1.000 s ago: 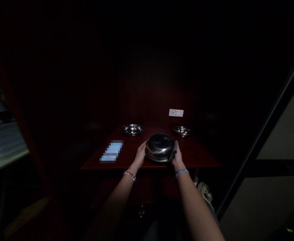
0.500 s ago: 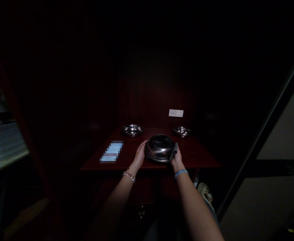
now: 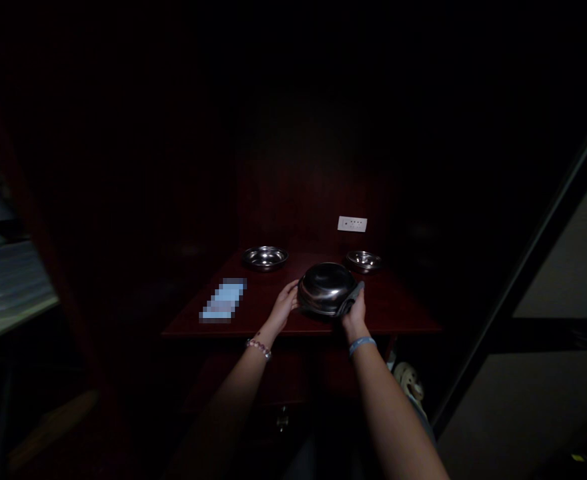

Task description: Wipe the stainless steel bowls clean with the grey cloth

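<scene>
A shiny metal bowl [image 3: 326, 287], its underside toward me, is held above the front of the dark red shelf [image 3: 263, 323]. My left hand [image 3: 282, 308] grips its left edge with the fingertips. At the right rim my right hand [image 3: 356, 313] presses a dark grey cloth [image 3: 348, 302] against the metal, fingers mostly hidden behind it. Farther back, one metal bowl [image 3: 265, 259] rests upright at the left and another [image 3: 364, 261] at the right.
A pixelated light-blue flat object [image 3: 223, 300] lies on the shelf's left part. A white socket plate [image 3: 352, 224] is on the back wall. Below the shelf are a small metal knob [image 3: 282, 419] and a pale shoe [image 3: 408, 381] with holes.
The held bowl has shifted slightly right and up and turned a little. My left hand has moved with it, and the cloth sits at a different angle on the rim.
</scene>
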Demonstrator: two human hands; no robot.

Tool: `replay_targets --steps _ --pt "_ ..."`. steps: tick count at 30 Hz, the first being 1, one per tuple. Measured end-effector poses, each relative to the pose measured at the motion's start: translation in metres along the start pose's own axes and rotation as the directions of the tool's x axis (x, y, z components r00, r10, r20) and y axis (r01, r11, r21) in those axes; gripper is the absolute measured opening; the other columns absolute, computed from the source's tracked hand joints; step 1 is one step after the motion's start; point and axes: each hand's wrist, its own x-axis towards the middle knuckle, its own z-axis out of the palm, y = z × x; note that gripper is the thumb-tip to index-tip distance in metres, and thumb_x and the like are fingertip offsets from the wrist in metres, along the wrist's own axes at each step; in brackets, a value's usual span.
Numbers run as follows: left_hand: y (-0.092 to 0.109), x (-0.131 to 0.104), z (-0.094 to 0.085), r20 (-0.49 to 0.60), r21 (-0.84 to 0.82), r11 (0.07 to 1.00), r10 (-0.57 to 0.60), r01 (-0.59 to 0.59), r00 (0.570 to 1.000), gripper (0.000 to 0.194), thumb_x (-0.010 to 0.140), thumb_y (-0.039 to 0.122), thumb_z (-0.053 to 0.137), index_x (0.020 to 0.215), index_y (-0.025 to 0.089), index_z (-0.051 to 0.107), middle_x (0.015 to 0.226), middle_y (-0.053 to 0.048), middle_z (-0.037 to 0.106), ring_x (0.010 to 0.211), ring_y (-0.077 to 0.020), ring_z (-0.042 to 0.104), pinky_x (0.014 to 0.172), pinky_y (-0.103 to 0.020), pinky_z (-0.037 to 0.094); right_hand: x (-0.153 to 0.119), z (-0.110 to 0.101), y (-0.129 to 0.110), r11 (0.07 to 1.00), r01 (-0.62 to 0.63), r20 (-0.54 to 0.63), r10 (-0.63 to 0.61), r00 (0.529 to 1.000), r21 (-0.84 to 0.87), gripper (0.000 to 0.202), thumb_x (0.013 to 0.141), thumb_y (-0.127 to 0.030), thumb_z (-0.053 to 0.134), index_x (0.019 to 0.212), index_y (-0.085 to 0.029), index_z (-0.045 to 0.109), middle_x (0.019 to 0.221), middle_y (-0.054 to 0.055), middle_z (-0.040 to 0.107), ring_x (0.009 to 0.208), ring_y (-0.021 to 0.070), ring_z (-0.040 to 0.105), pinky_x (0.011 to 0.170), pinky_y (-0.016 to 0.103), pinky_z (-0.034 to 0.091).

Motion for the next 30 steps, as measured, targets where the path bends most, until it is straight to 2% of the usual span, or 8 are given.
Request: replay_targets --steps 4,8,10,13,16,20,25,30 --pt "0.0 0.001 -0.001 -0.001 -0.014 1.0 0.009 -0.009 1.0 0.048 0.083 0.036 0.077 0.126 0.018 0.068 0.095 -0.008 0.077 0.071 -0.0146 0.07 0.066 -0.024 0.051 0.001 -0.001 0.003 0.995 0.016 -0.01 -0.017 1.0 -0.098 0.042 0.096 -0.055 0.047 0.097 -0.021 0.071 0.089 0.005 0.079 0.097 0.0202 0.075 0.089 0.035 0.062" --pt "0.001 0.001 -0.002 -0.019 -0.057 0.998 0.01 -0.011 1.0 0.047 0.083 0.033 0.077 0.127 0.019 0.069 0.104 -0.011 0.078 0.074 -0.0159 0.071 0.067 -0.025 0.054 0.006 -0.006 0.007 0.967 0.069 0.039 -0.061 0.997 -0.244 0.048 0.095 -0.062 0.045 0.095 -0.021 0.069 0.089 0.007 0.078 0.096 0.0216 0.075 0.087 0.035 0.062" --pt "0.0 0.001 -0.002 -0.033 -0.074 0.997 0.008 -0.011 0.999 0.046 0.085 0.032 0.076 0.128 0.019 0.069 0.108 -0.012 0.078 0.078 -0.0169 0.072 0.069 -0.026 0.055 0.005 -0.006 0.007 0.959 0.046 0.015 -0.044 0.999 -0.28 0.047 0.096 -0.06 0.044 0.094 -0.02 0.069 0.088 0.007 0.078 0.093 0.0213 0.075 0.085 0.034 0.062" --pt "-0.001 0.003 -0.003 -0.045 -0.126 0.992 0.013 -0.019 0.999 0.041 0.087 0.028 0.073 0.127 0.021 0.07 0.119 -0.012 0.076 0.092 -0.0196 0.073 0.078 -0.028 0.056 -0.002 -0.003 0.005 0.955 -0.01 -0.031 0.001 1.0 -0.295 0.043 0.098 -0.054 0.046 0.092 -0.018 0.07 0.087 0.007 0.078 0.089 0.0204 0.075 0.083 0.031 0.061" --pt "-0.003 0.007 -0.002 -0.062 -0.23 0.972 0.038 -0.052 0.997 0.031 0.089 0.022 0.07 0.12 0.023 0.073 0.128 -0.009 0.073 0.11 -0.02 0.07 0.094 -0.03 0.055 -0.01 0.002 0.003 0.946 -0.019 -0.018 0.014 1.0 -0.323 0.042 0.098 -0.051 0.05 0.09 -0.016 0.072 0.083 0.007 0.078 0.085 0.0196 0.075 0.079 0.029 0.06" --pt "-0.005 0.011 -0.003 -0.136 -0.325 0.944 0.019 -0.063 0.991 0.016 0.09 0.016 0.067 0.103 0.021 0.075 0.112 -0.007 0.078 0.109 -0.016 0.07 0.104 -0.029 0.05 -0.018 0.006 0.002 0.941 -0.039 0.032 0.053 0.998 -0.337 0.04 0.1 -0.048 0.052 0.088 -0.016 0.073 0.082 0.005 0.079 0.08 0.0162 0.074 0.08 0.025 0.057" --pt "-0.004 0.013 -0.007 -0.133 -0.369 0.93 -0.057 0.004 0.989 0.009 0.092 0.016 0.065 0.089 0.016 0.073 0.092 -0.006 0.079 0.09 -0.0147 0.073 0.093 -0.027 0.054 -0.025 0.009 -0.002 0.914 -0.055 0.033 0.075 0.997 -0.403 0.04 0.101 -0.045 0.052 0.083 -0.016 0.073 0.081 0.006 0.079 0.076 0.016 0.072 0.073 0.023 0.055" --pt "0.0 0.015 -0.008 -0.209 -0.427 0.904 -0.134 0.033 0.969 0.009 0.09 0.018 0.067 0.083 0.014 0.072 0.081 -0.005 0.078 0.077 -0.0155 0.072 0.087 -0.028 0.055 -0.032 0.012 -0.005 0.887 -0.068 0.025 0.089 0.996 -0.457 0.042 0.101 -0.045 0.052 0.081 -0.014 0.073 0.082 0.009 0.079 0.077 0.0181 0.073 0.069 0.024 0.055"
